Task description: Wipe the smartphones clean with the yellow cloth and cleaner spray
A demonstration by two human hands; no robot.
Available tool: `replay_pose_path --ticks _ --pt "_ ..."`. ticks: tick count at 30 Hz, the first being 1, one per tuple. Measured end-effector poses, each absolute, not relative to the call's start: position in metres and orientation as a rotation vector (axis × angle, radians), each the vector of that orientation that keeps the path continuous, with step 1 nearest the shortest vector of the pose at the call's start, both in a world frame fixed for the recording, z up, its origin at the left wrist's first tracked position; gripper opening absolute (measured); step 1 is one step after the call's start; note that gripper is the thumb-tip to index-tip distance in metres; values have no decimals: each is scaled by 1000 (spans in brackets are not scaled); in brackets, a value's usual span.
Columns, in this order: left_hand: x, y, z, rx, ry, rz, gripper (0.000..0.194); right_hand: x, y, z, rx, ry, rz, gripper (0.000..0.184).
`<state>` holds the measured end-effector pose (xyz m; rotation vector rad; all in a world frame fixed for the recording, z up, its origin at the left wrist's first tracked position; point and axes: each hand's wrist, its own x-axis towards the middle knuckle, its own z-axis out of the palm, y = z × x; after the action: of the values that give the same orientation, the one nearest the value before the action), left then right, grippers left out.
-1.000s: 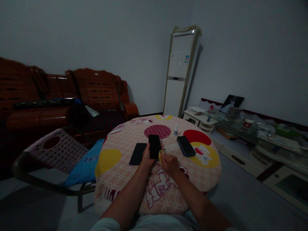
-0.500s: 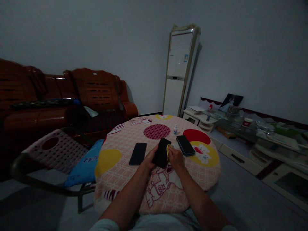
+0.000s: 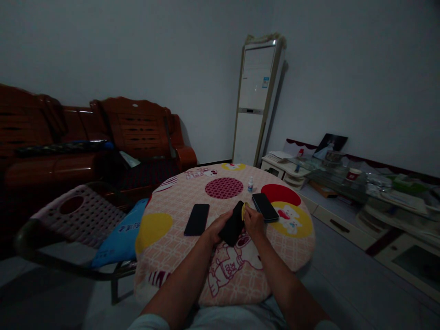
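Note:
My left hand (image 3: 217, 227) grips a black smartphone (image 3: 232, 225) by its left side, tilted above the table. My right hand (image 3: 254, 222) is closed on a small yellow cloth (image 3: 244, 211), which touches the phone's right edge. Left of the held phone, a second dark phone (image 3: 197, 220) lies flat on the patterned tablecloth (image 3: 192, 256). Beyond my right hand lies another black phone (image 3: 265, 207). A small white bottle with a blue label (image 3: 250, 185) stands upright behind it.
At the left is a woven chair (image 3: 79, 211) with a blue cushion (image 3: 120, 238). Behind it stands a wooden sofa (image 3: 137, 133). A tall air conditioner (image 3: 252, 105) stands in the corner. A cluttered low cabinet (image 3: 343, 220) runs along the right.
The held phone has turned clockwise, its top leaning right, and come slightly lower. My right hand with the yellow cloth has moved right and a little up along the phone's edge.

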<state>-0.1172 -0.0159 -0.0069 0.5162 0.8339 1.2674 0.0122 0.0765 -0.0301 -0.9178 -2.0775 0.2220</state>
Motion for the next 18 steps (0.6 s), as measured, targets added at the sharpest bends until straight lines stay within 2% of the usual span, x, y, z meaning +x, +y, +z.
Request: replay_pose_path --ticks 6,13,18 --pt "-112 -16 -7 588 905 1324 32 5 72 -26 -784 -2065 252 38" --pt "-114 -15 -8 542 888 1227 55 4 72 -25 -868 -2007 300 36" --pt "-114 -14 -9 507 909 1263 60 -1 60 -24 -685 -2135 311 33"
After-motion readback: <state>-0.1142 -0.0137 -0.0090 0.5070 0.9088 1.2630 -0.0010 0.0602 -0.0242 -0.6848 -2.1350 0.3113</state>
